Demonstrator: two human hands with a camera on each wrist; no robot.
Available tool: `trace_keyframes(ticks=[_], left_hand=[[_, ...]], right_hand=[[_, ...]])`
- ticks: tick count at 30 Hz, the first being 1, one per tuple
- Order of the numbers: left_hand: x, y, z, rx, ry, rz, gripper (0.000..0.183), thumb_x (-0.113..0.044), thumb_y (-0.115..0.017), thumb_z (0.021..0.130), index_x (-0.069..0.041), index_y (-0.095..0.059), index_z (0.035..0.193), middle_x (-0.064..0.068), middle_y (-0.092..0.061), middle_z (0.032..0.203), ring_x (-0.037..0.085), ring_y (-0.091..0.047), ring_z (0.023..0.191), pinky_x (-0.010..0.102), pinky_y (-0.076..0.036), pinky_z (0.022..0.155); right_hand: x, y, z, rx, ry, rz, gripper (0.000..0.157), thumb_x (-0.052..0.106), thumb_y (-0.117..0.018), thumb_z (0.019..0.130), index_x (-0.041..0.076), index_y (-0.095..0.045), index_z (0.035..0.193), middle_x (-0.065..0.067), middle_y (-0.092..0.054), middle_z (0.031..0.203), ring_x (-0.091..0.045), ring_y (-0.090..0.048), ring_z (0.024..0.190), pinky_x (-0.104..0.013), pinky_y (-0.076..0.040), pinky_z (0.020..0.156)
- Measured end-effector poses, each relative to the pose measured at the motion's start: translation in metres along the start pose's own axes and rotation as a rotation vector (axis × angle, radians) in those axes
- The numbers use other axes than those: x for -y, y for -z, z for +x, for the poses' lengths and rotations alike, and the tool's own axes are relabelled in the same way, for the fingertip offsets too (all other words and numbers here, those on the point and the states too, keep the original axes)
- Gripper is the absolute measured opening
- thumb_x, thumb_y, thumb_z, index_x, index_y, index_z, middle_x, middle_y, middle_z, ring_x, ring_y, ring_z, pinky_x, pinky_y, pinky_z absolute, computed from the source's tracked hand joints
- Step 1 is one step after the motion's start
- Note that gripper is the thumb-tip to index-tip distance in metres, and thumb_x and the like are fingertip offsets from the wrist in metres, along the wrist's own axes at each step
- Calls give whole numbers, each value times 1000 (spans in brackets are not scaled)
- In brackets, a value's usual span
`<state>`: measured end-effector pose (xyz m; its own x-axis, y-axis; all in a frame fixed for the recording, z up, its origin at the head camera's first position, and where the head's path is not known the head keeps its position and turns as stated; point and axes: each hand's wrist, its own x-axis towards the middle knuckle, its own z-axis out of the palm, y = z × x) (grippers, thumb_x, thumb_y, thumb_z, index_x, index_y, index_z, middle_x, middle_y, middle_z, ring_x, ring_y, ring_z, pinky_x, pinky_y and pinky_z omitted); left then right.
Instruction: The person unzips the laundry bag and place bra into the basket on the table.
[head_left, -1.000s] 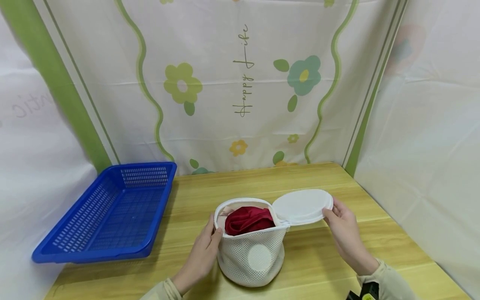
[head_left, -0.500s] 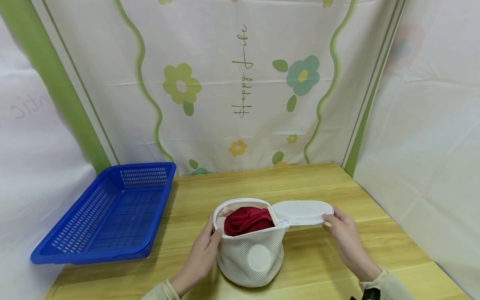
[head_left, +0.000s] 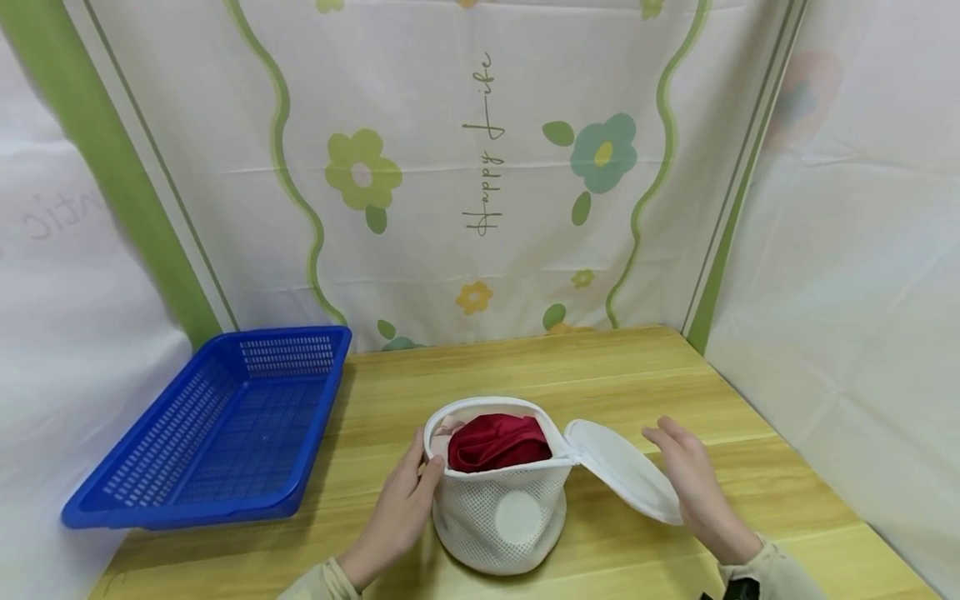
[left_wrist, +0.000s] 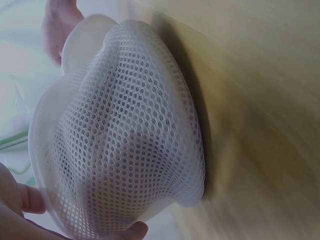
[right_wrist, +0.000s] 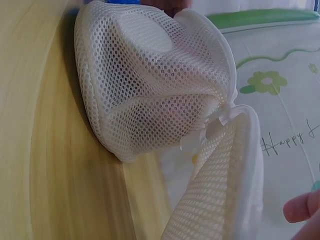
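A white mesh laundry bag (head_left: 480,523) stands upright on the wooden table, a round white patch on its front. Crumpled dark red cloth (head_left: 497,442) fills its mouth, with paler fabric beside it. My left hand (head_left: 401,504) holds the bag's left rim, thumb on the near side and fingers behind. Hinged at the right of the rim, the round lid (head_left: 626,471) hangs out, tilted down to the right. My right hand (head_left: 693,479) is just beyond the lid's outer edge, fingers extended and holding nothing. In the right wrist view, a fingertip (right_wrist: 299,207) shows apart from the lid.
A blue plastic basket (head_left: 187,514) with slotted sides sits at the table's left, nothing in it. White curtains printed with flowers (head_left: 603,152) enclose the back and both sides. Wooden tabletop (head_left: 450,371) shows behind the bag and to its right.
My right hand has let go of the lid, which has swung from about level to drooping down at the right. My left hand still holds the bag's rim in the same place.
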<state>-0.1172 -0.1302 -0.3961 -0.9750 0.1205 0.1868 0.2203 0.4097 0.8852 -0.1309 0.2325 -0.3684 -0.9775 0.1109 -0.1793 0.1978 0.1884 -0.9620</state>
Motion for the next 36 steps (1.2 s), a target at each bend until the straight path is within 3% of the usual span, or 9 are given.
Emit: trace_keyframes(ticks=[5,11,15,19,23,27,32,36], left_hand=[[-3,1,1,-8,-2,-20,62,-23,-46,106,8,-19,151,24,-22,155,36,-28,139,48,-28,109],[-3,3,2,-14,-8,-4,61,-23,-46,105,8,-20,151,24,-22,156,36,-24,141,48,-30,108],[-3,4,4,-8,8,14,61,-25,-45,106,5,-20,153,19,-20,158,32,-22,143,48,-32,109],[-2,8,5,3,-7,55,63,-31,-43,106,2,-19,154,16,-19,159,30,-19,144,49,-23,113],[-1,16,5,4,-56,111,66,-37,-41,106,-1,-17,155,15,-19,159,31,-16,145,51,-15,115],[-2,24,7,26,-101,153,66,-37,-42,106,-3,-17,156,13,-18,160,31,-16,145,53,-15,115],[-5,30,7,63,-125,210,66,-40,-42,105,-5,-19,156,9,-18,160,26,-15,145,51,-17,115],[-6,33,7,85,-156,243,66,-43,-42,105,-7,-22,156,7,-20,160,24,-16,145,50,-19,115]], right_hand=[[4,-2,0,3,18,19,76,33,-45,104,-10,-4,152,-20,0,161,-38,0,146,-51,-5,117],[7,-5,2,2,64,46,65,26,-47,104,-10,-20,151,-22,-17,159,-36,-19,143,-47,-17,116],[10,-9,3,50,130,20,60,25,-48,104,-11,-27,149,-22,-22,157,-36,-26,141,-47,-21,115],[11,-15,1,101,224,-64,62,30,-50,104,-9,-31,148,-23,-29,154,-38,-31,139,-49,-22,114],[12,-23,-1,123,316,-158,60,30,-54,102,-7,-37,146,-21,-41,148,-36,-38,136,-37,-32,109],[13,-29,-2,168,385,-185,57,27,-59,99,-6,-43,143,-20,-47,144,-37,-43,132,-28,-39,102],[11,-35,-2,274,437,-187,56,23,-64,96,-3,-46,142,-19,-48,143,-40,-43,131,-43,-40,104],[10,-39,-1,308,531,-297,54,27,-69,93,3,-52,139,-13,-53,139,-35,-48,128,-50,-38,105]])
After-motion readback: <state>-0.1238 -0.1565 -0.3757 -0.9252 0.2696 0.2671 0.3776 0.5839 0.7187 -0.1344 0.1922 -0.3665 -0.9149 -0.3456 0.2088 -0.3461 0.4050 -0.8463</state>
